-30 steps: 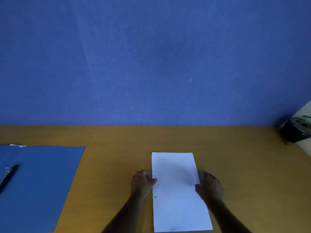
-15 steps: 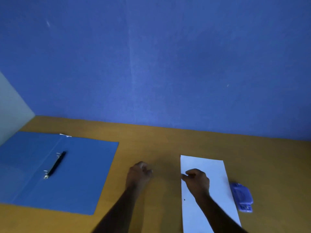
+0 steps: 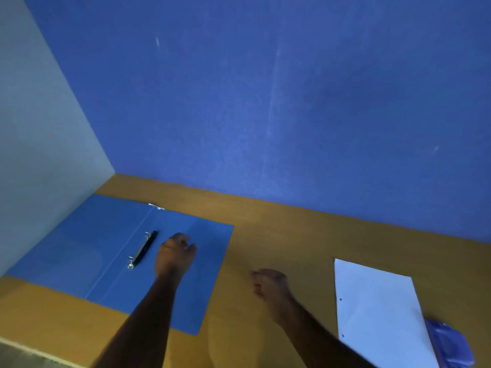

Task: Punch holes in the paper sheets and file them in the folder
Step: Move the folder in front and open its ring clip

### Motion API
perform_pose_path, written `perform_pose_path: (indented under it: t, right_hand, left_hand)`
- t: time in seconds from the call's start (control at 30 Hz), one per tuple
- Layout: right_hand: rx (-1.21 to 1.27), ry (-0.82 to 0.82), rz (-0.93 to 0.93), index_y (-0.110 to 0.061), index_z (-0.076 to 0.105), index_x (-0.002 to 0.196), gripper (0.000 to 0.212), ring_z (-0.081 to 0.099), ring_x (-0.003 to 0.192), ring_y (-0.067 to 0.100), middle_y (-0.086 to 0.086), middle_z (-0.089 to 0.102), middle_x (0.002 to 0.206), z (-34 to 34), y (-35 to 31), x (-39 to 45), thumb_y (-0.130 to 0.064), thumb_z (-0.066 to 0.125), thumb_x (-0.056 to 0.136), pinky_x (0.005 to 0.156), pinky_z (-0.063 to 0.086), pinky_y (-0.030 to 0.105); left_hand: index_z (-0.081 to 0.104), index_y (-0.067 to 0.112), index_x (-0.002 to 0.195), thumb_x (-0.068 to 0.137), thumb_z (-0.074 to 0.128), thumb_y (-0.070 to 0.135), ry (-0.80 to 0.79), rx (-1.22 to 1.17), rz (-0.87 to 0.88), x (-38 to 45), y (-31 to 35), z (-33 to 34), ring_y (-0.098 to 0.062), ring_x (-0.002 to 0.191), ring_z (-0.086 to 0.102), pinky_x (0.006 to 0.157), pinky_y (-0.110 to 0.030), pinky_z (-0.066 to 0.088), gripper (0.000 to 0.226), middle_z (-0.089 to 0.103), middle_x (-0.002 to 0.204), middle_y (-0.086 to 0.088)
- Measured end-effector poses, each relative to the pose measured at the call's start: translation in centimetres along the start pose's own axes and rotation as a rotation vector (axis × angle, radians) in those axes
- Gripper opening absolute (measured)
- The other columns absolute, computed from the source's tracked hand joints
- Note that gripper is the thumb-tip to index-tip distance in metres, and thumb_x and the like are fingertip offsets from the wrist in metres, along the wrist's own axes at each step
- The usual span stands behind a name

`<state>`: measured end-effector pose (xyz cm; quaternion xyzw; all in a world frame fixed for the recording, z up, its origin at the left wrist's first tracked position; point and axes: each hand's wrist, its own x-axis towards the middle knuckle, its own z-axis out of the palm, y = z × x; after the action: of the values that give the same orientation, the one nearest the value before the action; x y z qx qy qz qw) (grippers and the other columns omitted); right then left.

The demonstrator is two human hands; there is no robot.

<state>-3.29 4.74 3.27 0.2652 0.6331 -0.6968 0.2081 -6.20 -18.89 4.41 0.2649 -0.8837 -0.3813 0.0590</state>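
Lying open at the desk's left, a blue folder shows its ring clip. Over its right cover the left hand hovers, fingers loosely curled, holding nothing. Blurred and empty, the right hand hangs mid-desk. Punched paper lies right, a blue hole punch beside it.

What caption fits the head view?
Left hand over the open folder near its rings; punched sheets lie apart.
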Motion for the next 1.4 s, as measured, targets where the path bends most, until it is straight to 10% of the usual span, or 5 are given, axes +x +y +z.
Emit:
perform_pose_path:
  t: [0.27, 0.97, 1.07, 1.27, 1.4]
  right_hand:
    - [-0.015, -0.063, 0.159, -0.007, 0.065, 0.122, 0.036, 0.059, 0.120, 0.030, 0.017, 0.064, 0.129, 6.4, -0.7, 0.6, -0.018, 0.070, 0.088, 0.096, 0.047, 0.042]
    - [0.064, -0.071, 0.257, -0.006, 0.066, 0.109, 0.021, 0.068, 0.093, 0.023, 0.008, 0.072, 0.107, 11.0, -1.4, 2.0, -0.011, 0.069, 0.089, 0.065, 0.054, 0.034]
    - [-0.004, -0.036, 0.176, -0.004, 0.068, 0.102, 0.010, 0.071, 0.087, 0.026, 0.011, 0.073, 0.098, 10.4, -1.5, 2.0, -0.005, 0.065, 0.092, 0.068, 0.060, 0.039]
    - [-0.107, 0.092, 0.058, 0.010, 0.066, 0.087, 0.008, 0.068, 0.083, 0.043, 0.038, 0.065, 0.106, 7.1, -2.2, 2.4, 0.003, 0.063, 0.088, 0.070, 0.048, 0.043]
    - [-0.113, 0.182, -0.003, 0.014, 0.066, 0.095, 0.015, 0.070, 0.089, 0.045, 0.037, 0.065, 0.106, 2.9, -2.1, 3.0, 0.001, 0.065, 0.087, 0.067, 0.052, 0.045]
  left_hand:
    - [0.062, 0.017, 0.117, 0.077, 0.075, 0.041, -0.002, 0.173, -0.103, 7.1, -6.3, -4.9, -0.037, 0.112, 0.058, 0.094, -0.042, 0.050, 0.049, 0.064, 0.116, -0.014]
    - [0.056, 0.024, 0.131, 0.078, 0.063, 0.069, -0.115, 0.079, -0.205, 11.0, -8.4, -5.2, -0.032, 0.111, 0.061, 0.090, -0.041, 0.054, 0.071, 0.062, 0.130, -0.010]
    - [0.059, 0.023, 0.127, 0.080, 0.063, 0.066, -0.108, 0.059, -0.217, 10.3, -7.6, -4.9, -0.027, 0.088, 0.062, 0.066, -0.030, 0.051, 0.064, 0.064, 0.124, -0.008]
    - [0.057, 0.012, 0.068, 0.084, 0.055, 0.068, -0.158, 0.023, -0.189, 8.8, -5.7, -3.0, -0.033, 0.081, 0.065, 0.077, -0.039, 0.054, 0.058, 0.064, 0.074, -0.010]
    - [0.059, 0.008, 0.067, 0.086, 0.049, 0.070, -0.224, 0.038, -0.174, 7.1, -3.7, -0.5, -0.030, 0.075, 0.062, 0.068, -0.035, 0.044, 0.066, 0.063, 0.071, -0.011]
